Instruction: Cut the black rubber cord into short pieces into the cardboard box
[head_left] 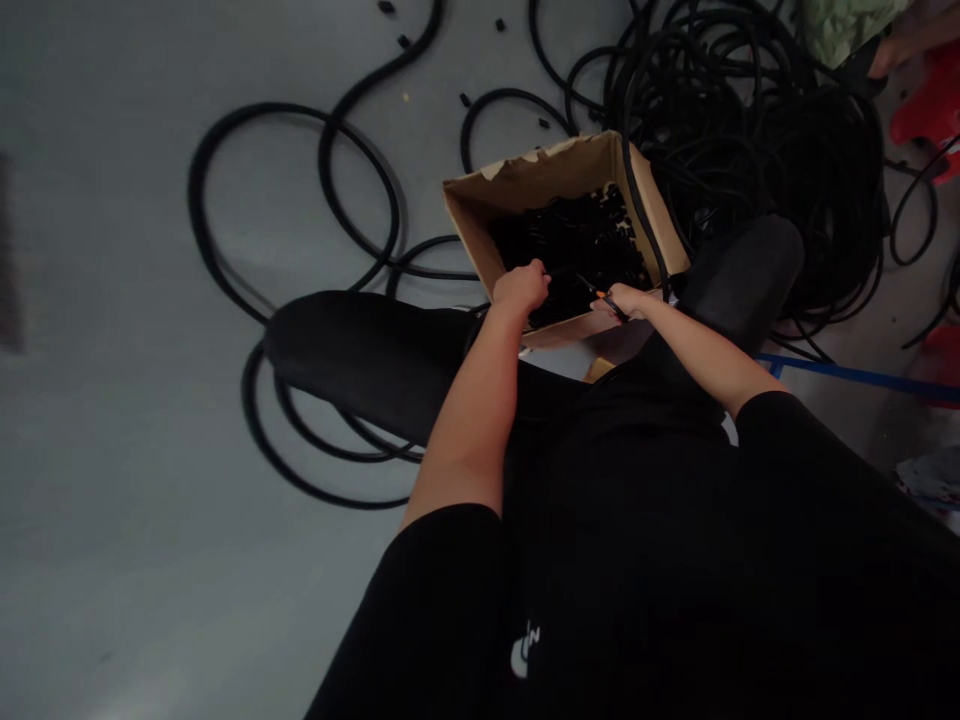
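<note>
The right hand point(621, 302) pinches an orange-tipped cutter point(601, 295), slanting toward the left hand point(521, 288). That hand curls over black pieces point(577, 245) in a box point(540, 175), its hold unclear.

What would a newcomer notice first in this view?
The big heap of coiled black cable on the grey floor at upper right stands out first. In the middle sits an open cardboard box full of short black pieces, the left hand over its near edge and the right hand holding a small orange-marked tool.
</note>
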